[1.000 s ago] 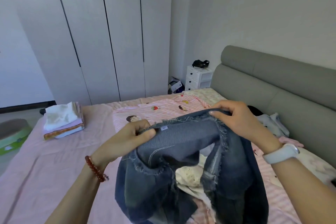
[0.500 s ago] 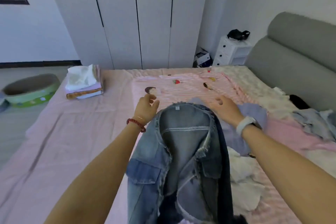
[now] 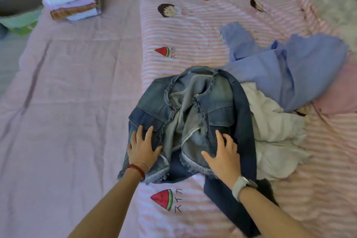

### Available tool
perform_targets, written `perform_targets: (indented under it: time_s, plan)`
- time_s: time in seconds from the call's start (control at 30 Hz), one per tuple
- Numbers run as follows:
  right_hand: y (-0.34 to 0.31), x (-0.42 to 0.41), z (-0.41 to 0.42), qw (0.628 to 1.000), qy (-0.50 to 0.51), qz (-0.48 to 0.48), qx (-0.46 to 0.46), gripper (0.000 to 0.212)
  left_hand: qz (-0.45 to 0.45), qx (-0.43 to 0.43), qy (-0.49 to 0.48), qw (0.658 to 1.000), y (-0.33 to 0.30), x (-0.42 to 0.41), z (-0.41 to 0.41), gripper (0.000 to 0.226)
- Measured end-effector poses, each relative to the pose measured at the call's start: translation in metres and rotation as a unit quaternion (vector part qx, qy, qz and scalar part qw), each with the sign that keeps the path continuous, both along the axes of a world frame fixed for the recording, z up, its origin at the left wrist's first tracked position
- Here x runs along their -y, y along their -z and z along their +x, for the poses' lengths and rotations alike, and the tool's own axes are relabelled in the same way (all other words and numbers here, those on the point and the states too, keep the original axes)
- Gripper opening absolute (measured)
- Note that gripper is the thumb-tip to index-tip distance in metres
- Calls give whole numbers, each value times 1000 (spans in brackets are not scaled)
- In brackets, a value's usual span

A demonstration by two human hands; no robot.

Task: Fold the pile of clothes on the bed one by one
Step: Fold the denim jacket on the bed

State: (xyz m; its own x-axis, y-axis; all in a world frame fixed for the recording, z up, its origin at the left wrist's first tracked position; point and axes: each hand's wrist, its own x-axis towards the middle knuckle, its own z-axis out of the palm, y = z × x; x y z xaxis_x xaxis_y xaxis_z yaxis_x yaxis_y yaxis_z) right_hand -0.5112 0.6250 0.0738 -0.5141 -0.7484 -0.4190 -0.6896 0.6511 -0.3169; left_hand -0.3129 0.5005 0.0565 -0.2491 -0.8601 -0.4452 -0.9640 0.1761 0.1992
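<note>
denim jacket (image 3: pixel 195 114) spread open on the striped quilt (image 3: pixel 189 31); left hand (image 3: pixel 142 146) and right hand (image 3: pixel 224 155), fingers straight and splayed, press its lower front panels, well apart.

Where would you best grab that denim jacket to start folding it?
Probably the denim jacket by its two front panels, from the near side, where the left hand and right hand already press flat. It lies open, collar pointing away.
</note>
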Motion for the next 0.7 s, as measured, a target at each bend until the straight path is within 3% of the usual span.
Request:
perform_targets:
  time_s: [0.13,0.27,0.43,0.5,0.57,0.63,0.67,0.7]
  plan:
    - [18,3,-2,997,-50,23,-58,73,-89,-61,19,994,10,11,5,36]
    - [11,10,-32,993,50,-104,34,40,-126,-170,-19,977,-9,34,3,20]
    - [-59,45,-62,913,260,-296,105,24,-189,-386,-184,884,-70,50,-36,12]
    - [-89,63,-67,875,295,-372,98,19,-172,-449,-144,865,-88,50,-54,20]
    - [-107,77,-65,840,295,-445,98,17,-46,-449,-46,891,-88,46,-68,35]
    - [-112,83,-54,856,228,-444,132,12,56,-392,53,917,-76,39,-70,36]
    - [-107,82,-46,895,157,-391,147,15,65,-382,66,919,-68,35,-66,32]
    - [-99,79,-39,939,63,-303,148,33,52,-386,43,920,-60,30,-58,28]
